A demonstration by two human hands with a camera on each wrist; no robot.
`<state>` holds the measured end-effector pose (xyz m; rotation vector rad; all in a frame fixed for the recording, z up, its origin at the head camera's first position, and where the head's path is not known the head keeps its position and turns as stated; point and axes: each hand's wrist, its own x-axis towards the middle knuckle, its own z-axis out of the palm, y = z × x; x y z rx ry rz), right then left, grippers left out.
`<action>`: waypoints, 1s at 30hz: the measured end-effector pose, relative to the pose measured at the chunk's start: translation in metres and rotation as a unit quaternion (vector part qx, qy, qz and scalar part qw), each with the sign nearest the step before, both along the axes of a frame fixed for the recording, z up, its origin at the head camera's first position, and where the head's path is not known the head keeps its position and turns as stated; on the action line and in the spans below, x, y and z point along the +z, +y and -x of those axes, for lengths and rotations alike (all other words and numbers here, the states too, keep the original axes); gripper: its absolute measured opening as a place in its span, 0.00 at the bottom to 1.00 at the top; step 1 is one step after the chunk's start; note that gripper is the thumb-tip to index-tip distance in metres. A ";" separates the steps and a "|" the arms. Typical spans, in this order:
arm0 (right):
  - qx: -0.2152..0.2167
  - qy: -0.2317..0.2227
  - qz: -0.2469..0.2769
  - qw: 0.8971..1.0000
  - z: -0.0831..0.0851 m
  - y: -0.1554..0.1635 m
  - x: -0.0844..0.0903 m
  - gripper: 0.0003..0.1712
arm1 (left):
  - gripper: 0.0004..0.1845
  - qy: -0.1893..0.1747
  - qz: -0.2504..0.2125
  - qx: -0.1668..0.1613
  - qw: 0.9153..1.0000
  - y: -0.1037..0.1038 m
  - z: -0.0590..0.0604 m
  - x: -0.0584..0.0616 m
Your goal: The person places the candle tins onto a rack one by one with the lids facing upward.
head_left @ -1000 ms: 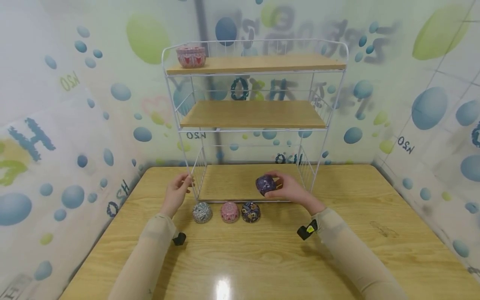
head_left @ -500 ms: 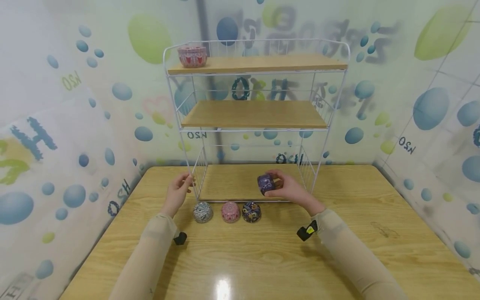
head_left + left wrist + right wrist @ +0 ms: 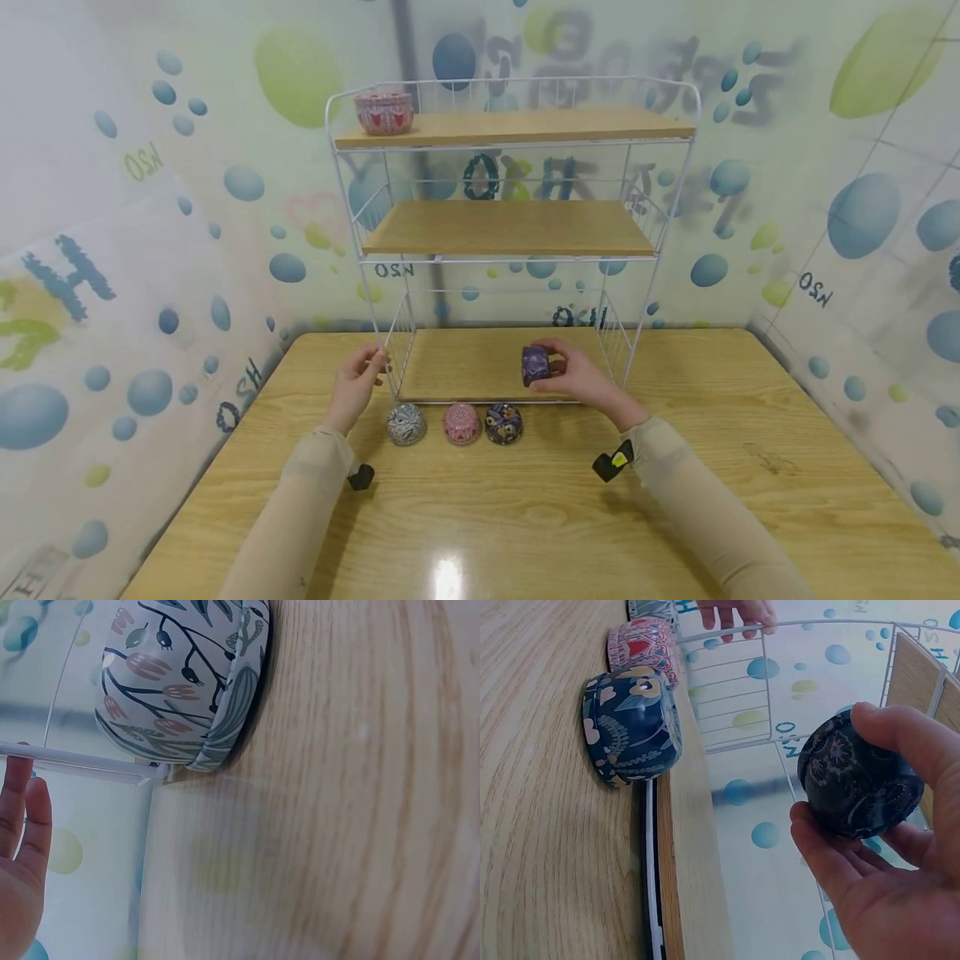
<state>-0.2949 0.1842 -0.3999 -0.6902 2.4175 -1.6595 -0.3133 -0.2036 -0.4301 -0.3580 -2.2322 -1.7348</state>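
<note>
My right hand holds a small dark purple patterned round tin above the bottom board of a white wire shelf rack. The tin is tipped on its side, and in the right wrist view my thumb and fingers curve round it. On the left, my left hand grips the rack's front post, its fingertips right at the wire. A white leaf-patterned tin stands on the table close to that hand. To its right are a pink tin and a dark blue floral tin.
A pink tin with red hearts stands at the left end of the rack's top board. The middle board lies below it. Along the rack's front edge, the row of tins sits on the wooden table. Patterned walls enclose the back and sides.
My right hand has turned the purple tin, so that more of its side faces the head camera, and it sits slightly further right. My left hand stays at the rack's post.
</note>
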 end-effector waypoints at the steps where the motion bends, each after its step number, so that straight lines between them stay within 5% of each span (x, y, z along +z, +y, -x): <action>1: 0.001 -0.003 0.004 1.000 0.000 0.000 0.000 0.42 | 0.12 0.002 0.002 -0.001 1.000 0.001 -0.002 0.003; 9: -0.003 0.006 0.001 1.000 0.001 -0.002 -0.001 0.41 | 0.11 0.003 0.014 0.003 1.000 0.009 -0.016 0.020; 15: -0.031 0.051 -0.054 0.997 0.002 -0.002 0.000 0.41 | 0.12 -0.003 0.009 0.001 1.000 0.009 -0.016 0.019; 30: -0.037 0.008 -0.030 0.999 0.000 -0.005 0.003 0.44 | 0.12 -0.007 0.006 0.003 1.000 0.008 -0.015 0.016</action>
